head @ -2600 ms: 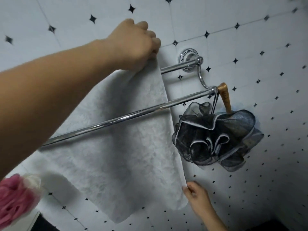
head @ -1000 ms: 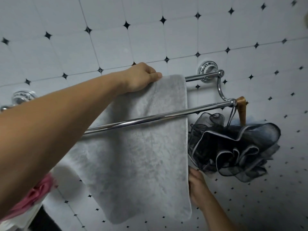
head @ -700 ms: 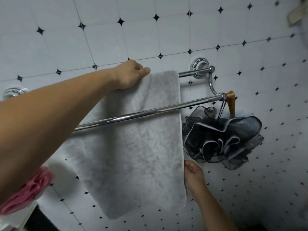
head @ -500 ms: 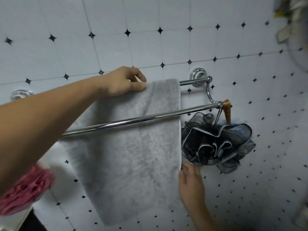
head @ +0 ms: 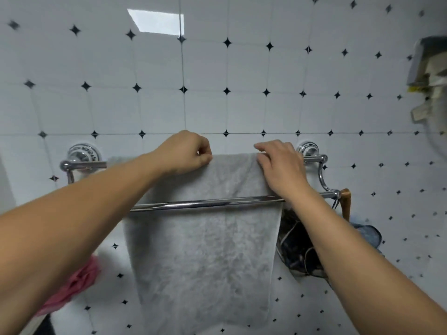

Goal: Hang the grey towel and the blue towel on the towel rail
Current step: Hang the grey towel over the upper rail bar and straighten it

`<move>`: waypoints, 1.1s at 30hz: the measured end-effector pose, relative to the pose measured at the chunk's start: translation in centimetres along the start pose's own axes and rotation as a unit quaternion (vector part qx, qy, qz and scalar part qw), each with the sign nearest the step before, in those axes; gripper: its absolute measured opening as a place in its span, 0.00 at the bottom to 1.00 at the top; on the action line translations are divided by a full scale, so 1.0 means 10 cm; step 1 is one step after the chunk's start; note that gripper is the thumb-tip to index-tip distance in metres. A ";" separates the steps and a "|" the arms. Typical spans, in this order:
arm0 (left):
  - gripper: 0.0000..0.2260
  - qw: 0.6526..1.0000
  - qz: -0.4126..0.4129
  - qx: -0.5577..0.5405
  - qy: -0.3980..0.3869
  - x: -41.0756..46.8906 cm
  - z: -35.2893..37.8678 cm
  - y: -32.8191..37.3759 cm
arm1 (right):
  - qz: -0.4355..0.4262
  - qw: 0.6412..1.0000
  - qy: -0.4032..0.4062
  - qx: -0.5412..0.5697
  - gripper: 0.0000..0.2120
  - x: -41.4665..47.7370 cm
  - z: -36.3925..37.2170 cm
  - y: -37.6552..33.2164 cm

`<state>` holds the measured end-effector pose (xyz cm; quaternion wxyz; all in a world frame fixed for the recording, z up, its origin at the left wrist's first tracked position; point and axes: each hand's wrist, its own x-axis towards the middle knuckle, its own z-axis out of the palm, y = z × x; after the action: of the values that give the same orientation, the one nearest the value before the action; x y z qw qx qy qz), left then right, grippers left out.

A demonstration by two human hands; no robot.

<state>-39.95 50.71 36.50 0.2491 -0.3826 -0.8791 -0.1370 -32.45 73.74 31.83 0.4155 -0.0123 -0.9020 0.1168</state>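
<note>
My left hand (head: 186, 153) pinches the towel (head: 205, 250), my right hand (head: 278, 170) lies flat on it — I'd smooth outward evenly.

Bare left hand (head: 186, 154), right hand (head: 281, 171), forearms (head: 84, 226)

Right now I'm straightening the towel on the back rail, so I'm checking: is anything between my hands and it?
Nothing visible. The left hand pinches the towel at its top edge; the right hand rests on that edge. The front rail crosses lower, under the right wrist.
</note>
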 end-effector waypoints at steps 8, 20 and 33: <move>0.04 0.991 -0.044 0.124 0.014 0.12 -0.01 -0.04 | -0.009 0.991 -0.133 -0.012 0.17 0.24 0.03 0.31; 0.15 0.985 -0.129 -0.001 -0.112 -0.76 -0.44 -0.86 | -0.141 0.966 -0.189 -0.103 0.21 0.28 0.05 0.19; 0.06 0.944 -0.011 -0.026 0.328 -1.77 0.31 -0.15 | -0.135 0.973 0.137 0.129 0.06 -1.20 0.59 -0.13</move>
<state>-31.73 40.36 24.19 0.5117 -0.3130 -0.7493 -0.2806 -28.97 69.83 19.49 0.5450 0.1471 -0.8073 0.1720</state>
